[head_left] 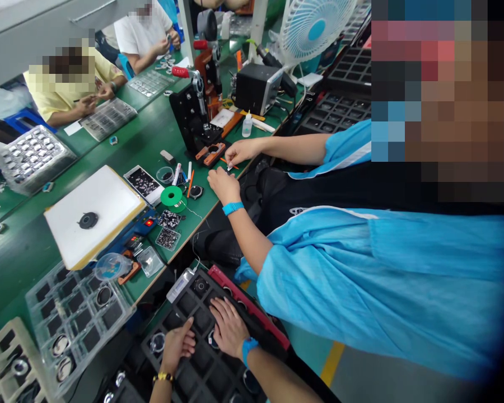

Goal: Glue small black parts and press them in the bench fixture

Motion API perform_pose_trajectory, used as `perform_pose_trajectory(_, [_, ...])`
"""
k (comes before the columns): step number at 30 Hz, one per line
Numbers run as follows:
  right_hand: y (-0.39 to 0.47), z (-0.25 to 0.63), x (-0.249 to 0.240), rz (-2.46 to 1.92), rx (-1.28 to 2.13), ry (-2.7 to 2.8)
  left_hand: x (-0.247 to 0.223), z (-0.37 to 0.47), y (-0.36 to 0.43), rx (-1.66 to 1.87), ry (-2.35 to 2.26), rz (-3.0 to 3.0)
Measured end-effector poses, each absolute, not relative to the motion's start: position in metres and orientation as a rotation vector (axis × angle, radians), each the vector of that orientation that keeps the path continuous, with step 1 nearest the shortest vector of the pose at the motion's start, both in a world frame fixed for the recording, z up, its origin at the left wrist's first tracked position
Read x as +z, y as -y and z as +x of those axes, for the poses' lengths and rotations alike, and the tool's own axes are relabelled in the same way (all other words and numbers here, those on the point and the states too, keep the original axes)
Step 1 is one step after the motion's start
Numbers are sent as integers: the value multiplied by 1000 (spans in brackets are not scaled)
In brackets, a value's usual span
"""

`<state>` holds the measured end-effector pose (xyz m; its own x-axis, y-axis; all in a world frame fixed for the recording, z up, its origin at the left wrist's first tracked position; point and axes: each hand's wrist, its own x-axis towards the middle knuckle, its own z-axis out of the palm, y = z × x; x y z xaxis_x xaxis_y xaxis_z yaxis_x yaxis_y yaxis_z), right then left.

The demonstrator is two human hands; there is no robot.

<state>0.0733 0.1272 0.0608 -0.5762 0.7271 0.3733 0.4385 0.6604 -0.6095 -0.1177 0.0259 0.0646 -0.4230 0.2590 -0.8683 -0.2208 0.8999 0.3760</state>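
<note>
At the bottom centre, a black compartment tray (205, 358) holds several round watch parts, including a black one (200, 285) near its upper end. My left hand (179, 344), with a beaded bracelet at the wrist, hovers over the tray's left part near a silver-rimmed watch part (157, 342); its fingers are apart and nothing shows in them. My right hand (229, 327), wearing a blue wrist band, lies spread palm down over the tray's right side. Beside its fingers a silver part (212, 338) shows partly from under the hand.
A co-worker in a blue coat (361, 268) works at the green table (151, 140) just beyond the tray. A clear compartment tray (79, 324), a white-topped heating plate (94, 212), clamp presses (195, 115) and a fan (317, 28) stand around. Other people sit across the table.
</note>
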Motion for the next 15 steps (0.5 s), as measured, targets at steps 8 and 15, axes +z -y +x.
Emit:
perform_pose_trajectory(8, [-111,78,25,-895,512,2420,65,-118,-25,539,-1922,34])
perform_pose_trajectory(15, [-109,78,21,-896,504,2440,61,-119,-24,534,-1933,30])
